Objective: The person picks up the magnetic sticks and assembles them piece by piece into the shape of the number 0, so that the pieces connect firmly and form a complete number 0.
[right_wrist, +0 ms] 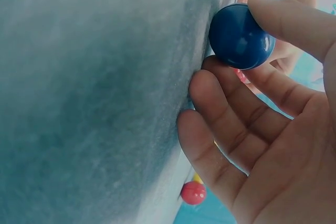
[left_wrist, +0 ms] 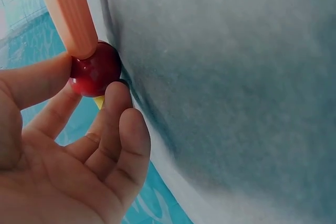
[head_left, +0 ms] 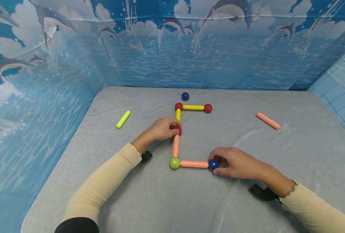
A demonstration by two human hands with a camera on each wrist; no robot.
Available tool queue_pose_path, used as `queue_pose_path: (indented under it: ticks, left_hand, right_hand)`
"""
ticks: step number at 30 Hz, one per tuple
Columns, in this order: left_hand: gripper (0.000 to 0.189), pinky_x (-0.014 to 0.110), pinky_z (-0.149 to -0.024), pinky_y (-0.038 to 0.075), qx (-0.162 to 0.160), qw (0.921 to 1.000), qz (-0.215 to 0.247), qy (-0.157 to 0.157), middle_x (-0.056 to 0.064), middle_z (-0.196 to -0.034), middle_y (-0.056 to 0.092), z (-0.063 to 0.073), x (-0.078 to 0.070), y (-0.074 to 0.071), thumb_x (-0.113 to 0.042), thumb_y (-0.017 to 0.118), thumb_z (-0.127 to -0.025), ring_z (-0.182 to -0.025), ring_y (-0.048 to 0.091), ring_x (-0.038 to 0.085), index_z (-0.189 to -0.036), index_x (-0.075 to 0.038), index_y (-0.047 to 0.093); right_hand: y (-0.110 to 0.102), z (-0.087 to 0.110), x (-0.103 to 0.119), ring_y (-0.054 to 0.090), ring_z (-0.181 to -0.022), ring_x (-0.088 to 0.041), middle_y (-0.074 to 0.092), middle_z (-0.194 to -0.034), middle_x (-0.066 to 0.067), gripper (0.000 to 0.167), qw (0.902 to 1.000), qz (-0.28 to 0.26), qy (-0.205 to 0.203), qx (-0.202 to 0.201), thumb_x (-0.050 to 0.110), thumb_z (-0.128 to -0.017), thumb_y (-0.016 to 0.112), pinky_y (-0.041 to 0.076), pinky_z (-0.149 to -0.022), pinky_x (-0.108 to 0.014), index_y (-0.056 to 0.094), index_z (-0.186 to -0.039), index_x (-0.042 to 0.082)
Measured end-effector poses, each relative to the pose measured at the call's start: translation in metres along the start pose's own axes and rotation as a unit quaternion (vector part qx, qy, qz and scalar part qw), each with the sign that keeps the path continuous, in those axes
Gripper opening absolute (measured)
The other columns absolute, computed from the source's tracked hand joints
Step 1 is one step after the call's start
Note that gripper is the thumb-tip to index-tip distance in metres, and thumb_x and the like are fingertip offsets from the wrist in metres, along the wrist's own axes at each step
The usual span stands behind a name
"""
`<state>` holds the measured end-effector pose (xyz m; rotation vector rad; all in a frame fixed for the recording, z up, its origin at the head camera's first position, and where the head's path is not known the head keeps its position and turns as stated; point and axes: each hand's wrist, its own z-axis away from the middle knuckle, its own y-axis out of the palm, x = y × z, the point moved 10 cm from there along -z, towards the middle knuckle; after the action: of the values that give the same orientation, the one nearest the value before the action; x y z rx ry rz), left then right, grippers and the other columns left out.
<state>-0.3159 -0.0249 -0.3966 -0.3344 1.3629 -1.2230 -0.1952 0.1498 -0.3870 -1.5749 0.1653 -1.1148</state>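
Observation:
A chain of sticks and balls lies on the grey cloth. My left hand [head_left: 164, 128] pinches its middle red ball [left_wrist: 100, 71] between thumb and fingers. From that ball a yellow stick [head_left: 178, 114] runs up to another red ball [head_left: 178, 106], and an orange stick [head_left: 176, 146] runs down to a green ball [head_left: 174, 163]. A second orange stick [head_left: 194, 164] reaches right from the green ball to a blue ball [right_wrist: 241, 36], which my right hand [head_left: 236, 162] grips between thumb and fingers. At the top, another yellow stick [head_left: 193, 107] ends in a red ball [head_left: 208, 108].
A loose blue ball [head_left: 185, 96] sits behind the chain near the far edge. To the left lies a loose yellow-green stick [head_left: 123, 119], and to the right a loose orange stick [head_left: 268, 121]. A dolphin-print curtain [head_left: 172, 61] hangs behind the grey table surface [head_left: 149, 204].

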Motion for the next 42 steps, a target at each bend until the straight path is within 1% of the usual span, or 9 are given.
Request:
queue_pose_path:
  ticks: [7,11,15,19,29,34,36,38,42]
  left_hand:
    - [0.030,0.038,-0.089,0.051,-0.004,0.9998,0.018,-0.010,0.009,-0.124,0.066,-0.001,0.003,-0.003,-0.022,0.061,-0.097,-0.104,0.057,0.024,-0.127,-0.019,0.065]
    - [0.031,0.038,-0.089,0.051,0.002,0.9999,0.012,-0.008,0.010,-0.125,0.065,-0.003,0.004,-0.002,-0.022,0.061,-0.098,-0.105,0.057,0.024,-0.128,-0.019,0.064]
    - [0.032,0.037,-0.089,0.050,0.008,0.9997,0.019,-0.011,0.009,-0.125,0.064,-0.003,0.005,0.000,-0.023,0.060,-0.098,-0.105,0.057,0.024,-0.129,-0.019,0.063]
    - [0.032,0.036,-0.089,0.051,0.004,0.9997,0.023,-0.010,0.008,-0.123,0.064,-0.003,0.004,0.001,-0.022,0.061,-0.098,-0.105,0.056,0.023,-0.129,-0.019,0.063]
    - [0.031,0.039,-0.094,0.051,-0.004,0.9996,0.027,-0.007,0.009,-0.126,0.064,-0.001,0.003,0.001,-0.021,0.061,-0.098,-0.109,0.056,0.024,-0.129,-0.018,0.063]
    - [0.032,0.038,-0.092,0.051,-0.002,0.9996,0.029,-0.008,0.009,-0.125,0.064,-0.003,0.004,0.002,-0.022,0.061,-0.098,-0.107,0.056,0.024,-0.129,-0.019,0.063]
    - [0.032,0.038,-0.090,0.052,0.001,0.9994,0.033,-0.011,0.009,-0.125,0.064,-0.003,0.006,0.003,-0.022,0.061,-0.097,-0.107,0.056,0.024,-0.129,-0.019,0.063]
    - [0.033,0.037,-0.088,0.052,0.003,0.9992,0.035,-0.016,0.008,-0.125,0.063,-0.004,0.007,0.003,-0.023,0.061,-0.097,-0.107,0.055,0.024,-0.130,-0.020,0.062]
    - [0.033,0.037,-0.088,0.052,0.005,0.9991,0.037,-0.021,0.008,-0.126,0.063,-0.004,0.008,0.004,-0.024,0.061,-0.097,-0.108,0.055,0.024,-0.130,-0.021,0.061]
  right_hand:
    - [-0.001,-0.001,-0.001,0.061,-0.088,0.001,0.066,-0.104,0.010,0.026,1.0000,0.001,0.003,-0.006,0.028,-0.089,0.075,0.056,-0.076,-0.025,0.064,-0.111,0.023]
    - [-0.001,-0.001,-0.003,0.060,-0.088,0.000,0.066,-0.105,0.010,0.026,1.0000,-0.002,0.006,-0.003,0.028,-0.089,0.075,0.056,-0.076,-0.025,0.064,-0.112,0.022]
    - [-0.001,-0.001,-0.003,0.060,-0.088,0.000,0.067,-0.105,0.009,0.026,1.0000,-0.003,0.008,-0.002,0.027,-0.089,0.075,0.055,-0.076,-0.025,0.064,-0.112,0.022]
    - [-0.001,-0.002,-0.004,0.060,-0.088,0.000,0.066,-0.105,0.009,0.026,1.0000,-0.001,0.008,-0.001,0.027,-0.089,0.074,0.055,-0.076,-0.025,0.064,-0.113,0.022]
    - [0.000,-0.001,-0.002,0.060,-0.088,0.000,0.067,-0.106,0.009,0.026,1.0000,-0.003,0.006,-0.004,0.026,-0.089,0.074,0.055,-0.076,-0.025,0.064,-0.113,0.021]
    - [-0.002,-0.001,-0.004,0.060,-0.090,0.000,0.067,-0.107,0.009,0.027,0.9999,-0.007,0.008,-0.002,0.033,-0.091,0.072,0.055,-0.077,-0.025,0.064,-0.115,0.021]
    - [-0.007,0.000,-0.008,0.060,-0.090,0.000,0.067,-0.109,0.009,0.029,0.9999,-0.004,0.012,-0.008,0.036,-0.092,0.070,0.055,-0.077,-0.026,0.064,-0.116,0.021]
    - [-0.017,0.001,-0.014,0.060,-0.090,-0.001,0.068,-0.109,0.009,0.030,0.9995,0.005,0.022,-0.024,0.037,-0.093,0.069,0.055,-0.077,-0.026,0.065,-0.117,0.019]
    - [-0.052,0.004,-0.037,0.062,-0.088,-0.006,0.070,-0.104,0.003,0.025,0.9942,0.043,0.043,-0.089,0.026,-0.094,0.069,0.054,-0.073,-0.027,0.067,-0.115,0.013]
